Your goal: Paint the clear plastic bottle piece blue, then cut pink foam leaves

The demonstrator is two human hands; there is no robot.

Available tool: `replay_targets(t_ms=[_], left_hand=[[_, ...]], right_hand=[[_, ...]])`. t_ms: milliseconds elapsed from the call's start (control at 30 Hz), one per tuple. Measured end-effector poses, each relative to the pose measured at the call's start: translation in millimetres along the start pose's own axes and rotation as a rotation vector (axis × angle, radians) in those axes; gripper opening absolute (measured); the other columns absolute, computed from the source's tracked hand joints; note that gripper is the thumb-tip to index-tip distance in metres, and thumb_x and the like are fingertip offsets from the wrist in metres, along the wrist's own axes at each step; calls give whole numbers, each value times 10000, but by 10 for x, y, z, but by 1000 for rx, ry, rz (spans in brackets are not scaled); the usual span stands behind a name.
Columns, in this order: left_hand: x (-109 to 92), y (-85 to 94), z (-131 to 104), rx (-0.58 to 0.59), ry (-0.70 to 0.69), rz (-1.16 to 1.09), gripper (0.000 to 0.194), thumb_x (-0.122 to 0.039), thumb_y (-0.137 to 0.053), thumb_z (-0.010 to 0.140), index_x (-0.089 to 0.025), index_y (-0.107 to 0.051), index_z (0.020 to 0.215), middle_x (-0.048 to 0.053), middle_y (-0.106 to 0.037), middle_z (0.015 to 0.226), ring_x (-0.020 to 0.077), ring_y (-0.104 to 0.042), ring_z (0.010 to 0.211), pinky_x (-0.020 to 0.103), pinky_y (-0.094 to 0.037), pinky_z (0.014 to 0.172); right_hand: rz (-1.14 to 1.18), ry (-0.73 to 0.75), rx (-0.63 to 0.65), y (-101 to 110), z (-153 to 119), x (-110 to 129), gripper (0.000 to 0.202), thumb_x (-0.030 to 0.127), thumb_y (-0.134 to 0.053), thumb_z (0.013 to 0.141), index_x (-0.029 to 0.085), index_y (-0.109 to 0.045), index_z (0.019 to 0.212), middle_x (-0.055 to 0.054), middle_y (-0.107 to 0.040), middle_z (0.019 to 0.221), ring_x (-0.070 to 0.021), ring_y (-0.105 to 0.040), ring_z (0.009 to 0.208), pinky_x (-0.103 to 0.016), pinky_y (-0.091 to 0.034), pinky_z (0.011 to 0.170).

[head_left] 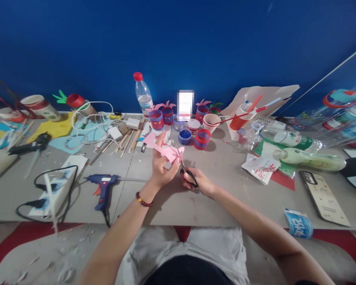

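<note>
My left hand [162, 166] pinches a piece of pink paper [167, 152] above the middle of the table. Part of the paper sticks out to the left past my fingers. In my right hand [200, 181] is a pair of scissors [192, 178] with black handles. Their blades point up and away, against the right end of the paper. How far apart the blades are, I cannot make out. Just beyond my hands stand a red and purple ring-shaped cup [202, 138], a small jar of blue paint [184, 136] and decorated cups with pink paper tops [157, 119].
Left of my hands lie a blue glue gun [104, 186] and a white power strip [61, 186] with black cords. Wooden sticks [126, 138] and white cables lie behind them. Plastic bottles [296, 139], a phone [323, 198] and a blue packet [298, 223] are on the right.
</note>
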State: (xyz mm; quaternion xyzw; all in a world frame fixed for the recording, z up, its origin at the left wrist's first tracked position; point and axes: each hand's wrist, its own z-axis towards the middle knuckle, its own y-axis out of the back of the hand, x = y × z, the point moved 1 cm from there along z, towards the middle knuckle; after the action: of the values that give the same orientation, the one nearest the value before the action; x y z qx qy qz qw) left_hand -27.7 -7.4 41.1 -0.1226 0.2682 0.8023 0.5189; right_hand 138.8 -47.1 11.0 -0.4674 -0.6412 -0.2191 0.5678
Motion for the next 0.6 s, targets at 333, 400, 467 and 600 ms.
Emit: replay_targets(t_ms=[333, 400, 467, 600], left_hand=[[37, -3, -26, 20, 74, 65, 164, -333, -603, 879, -237, -700, 790, 120, -650, 1261, 310, -588, 1237, 545, -464, 1096], [42, -9, -25, 30, 105, 51, 225, -378, -581, 894, -229, -691, 768, 122, -656, 1248, 298, -583, 1241, 522, -466, 1099], [39, -19, -24, 53, 119, 31, 246, -394, -572, 903, -220, -683, 770, 124, -655, 1256, 286, -581, 1243, 497, -472, 1097], [24, -33, -34, 76, 128, -27, 210, -361, -569, 918, -222, -686, 813, 119, -664, 1237, 273, -614, 1193, 494, -489, 1075]], right_hand=[[2, 48, -2, 27, 22, -69, 599, 765, -687, 705, 210, -487, 807, 76, -479, 526, -61, -331, 425, -195, -208, 394], [8, 55, -2, 27, 21, -67, 593, 757, -692, 708, 210, -487, 817, 78, -476, 523, -62, -335, 426, -198, -215, 403], [8, 65, -6, 26, 20, -62, 593, 756, -689, 714, 208, -486, 815, 78, -474, 523, -61, -341, 429, -198, -222, 413], [11, 59, -9, 29, 24, -59, 603, 766, -688, 708, 208, -480, 802, 80, -467, 519, -62, -343, 428, -198, -215, 409]])
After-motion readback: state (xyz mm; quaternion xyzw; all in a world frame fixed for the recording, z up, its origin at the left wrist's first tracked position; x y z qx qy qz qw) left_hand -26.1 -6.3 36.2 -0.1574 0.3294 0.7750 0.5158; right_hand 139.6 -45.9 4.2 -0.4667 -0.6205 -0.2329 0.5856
